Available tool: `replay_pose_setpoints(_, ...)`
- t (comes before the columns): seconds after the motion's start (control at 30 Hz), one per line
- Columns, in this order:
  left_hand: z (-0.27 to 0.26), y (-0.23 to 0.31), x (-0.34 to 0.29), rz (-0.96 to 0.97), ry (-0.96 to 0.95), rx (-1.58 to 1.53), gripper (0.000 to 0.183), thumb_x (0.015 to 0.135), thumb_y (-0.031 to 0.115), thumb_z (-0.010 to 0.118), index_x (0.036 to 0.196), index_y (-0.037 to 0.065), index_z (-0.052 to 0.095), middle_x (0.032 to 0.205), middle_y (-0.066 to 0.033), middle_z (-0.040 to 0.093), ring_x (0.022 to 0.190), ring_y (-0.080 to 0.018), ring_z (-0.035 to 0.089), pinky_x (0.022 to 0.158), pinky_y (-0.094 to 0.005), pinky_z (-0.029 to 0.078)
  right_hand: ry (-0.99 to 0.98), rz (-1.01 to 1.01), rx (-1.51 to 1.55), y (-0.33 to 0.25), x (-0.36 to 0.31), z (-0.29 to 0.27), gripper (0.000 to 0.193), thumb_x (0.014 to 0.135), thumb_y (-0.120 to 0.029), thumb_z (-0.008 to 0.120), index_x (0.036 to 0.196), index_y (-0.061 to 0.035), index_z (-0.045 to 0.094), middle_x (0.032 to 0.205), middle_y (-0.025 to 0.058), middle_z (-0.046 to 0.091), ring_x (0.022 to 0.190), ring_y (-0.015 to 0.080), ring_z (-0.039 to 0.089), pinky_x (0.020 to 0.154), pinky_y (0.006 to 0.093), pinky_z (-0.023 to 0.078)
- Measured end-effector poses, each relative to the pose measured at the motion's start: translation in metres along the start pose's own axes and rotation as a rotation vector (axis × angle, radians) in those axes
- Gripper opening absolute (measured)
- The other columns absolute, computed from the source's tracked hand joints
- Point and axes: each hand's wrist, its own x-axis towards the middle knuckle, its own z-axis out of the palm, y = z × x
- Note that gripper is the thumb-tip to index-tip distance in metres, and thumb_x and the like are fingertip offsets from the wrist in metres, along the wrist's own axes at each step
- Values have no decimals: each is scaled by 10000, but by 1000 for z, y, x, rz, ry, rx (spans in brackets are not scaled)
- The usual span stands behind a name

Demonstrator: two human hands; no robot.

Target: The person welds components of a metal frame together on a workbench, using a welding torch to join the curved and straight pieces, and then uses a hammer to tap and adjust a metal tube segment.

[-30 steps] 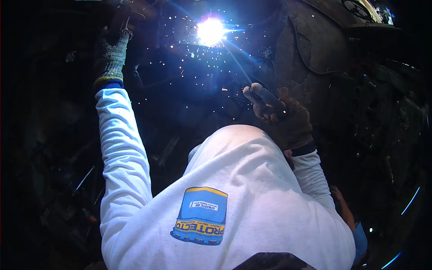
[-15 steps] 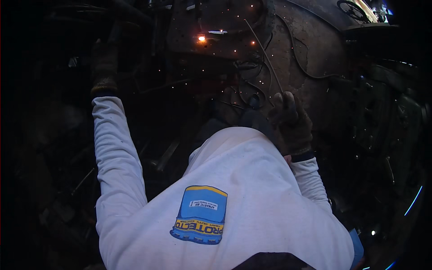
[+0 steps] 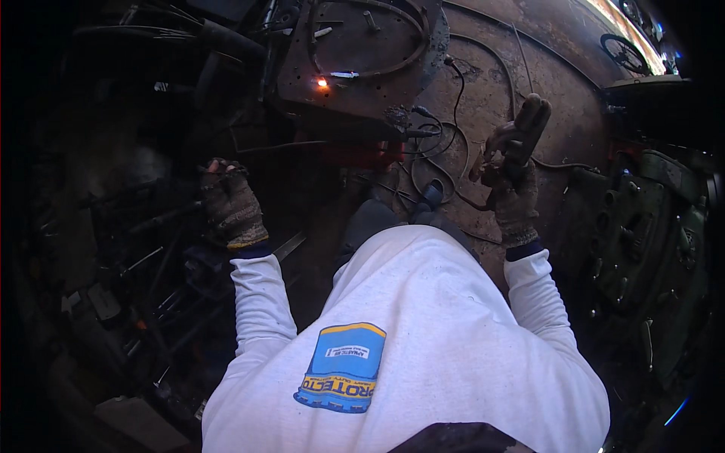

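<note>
In the head view, your right hand has its grip closed around the rod holder. The holder pinches the thin rod, which sticks out ahead, past your fingers. That long reach likely keeps the heat off your hand. The rod's tip is over the floor, well apart from the glowing spot and to its right.

The glow sits near the front edge of the dark metal table, just beside a bent bar. A short peg stands inside the bend. The flat top probably keeps these bits steady.

Your left hand is low, left of the table, with bent fingers. It is dark there, so I can't tell if that grip has anything in it. The cable lies in loose curves, perhaps so your right arm can move.
</note>
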Motion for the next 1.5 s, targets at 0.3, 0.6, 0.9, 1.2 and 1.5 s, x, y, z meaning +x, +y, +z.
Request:
replay_pose_setpoints(0.3, 59, 8, -118, 105, -805, 844, 277, 855, 67, 711, 1126, 110, 671, 1034, -98, 696, 945, -239, 688, 830, -353, 568, 13, -132, -15, -19, 40, 6, 323, 922, -12, 690, 1215, -69, 566, 1012, 34, 646, 891, 171, 652, 753, 315, 546)
replay_pose_setpoints(0.6, 63, 17, -116, 42, -732, 916, 339, 793, 162, 770, 1116, 128, 672, 1091, -115, 698, 1003, -323, 677, 864, -413, 562, -62, -337, -192, -57, 124, -10, 364, 899, -88, 742, 1216, -55, 566, 972, 53, 662, 832, 165, 647, 706, 320, 538)
replay_pose_setpoints(0.9, 246, 51, -72, -23, -709, 656, 375, 801, 154, 781, 1158, 138, 667, 1063, -108, 697, 955, -311, 682, 841, -426, 561, -99, -54, -212, -57, 256, -49, 342, 928, -119, 696, 1236, -56, 560, 997, 65, 662, 799, 171, 648, 693, 329, 545)
replay_pose_setpoints(1.2, 387, 53, -73, -57, -670, 841, 385, 821, 183, 784, 1188, 150, 674, 1052, -100, 703, 963, -307, 685, 844, -420, 552, -103, 249, -374, -58, 361, -105, 333, 926, -108, 694, 1225, -54, 556, 971, 68, 664, 792, 166, 653, 684, 317, 546)
replay_pose_setpoints(1.5, 494, 22, -8, -11, -784, 746, 364, 845, 234, 765, 1173, 107, 671, 995, -121, 703, 938, -291, 693, 830, -390, 559, -105, 245, -386, -65, 388, -113, 314, 914, -114, 708, 1183, -48, 561, 926, 61, 666, 770, 165, 656, 662, 307, 549)
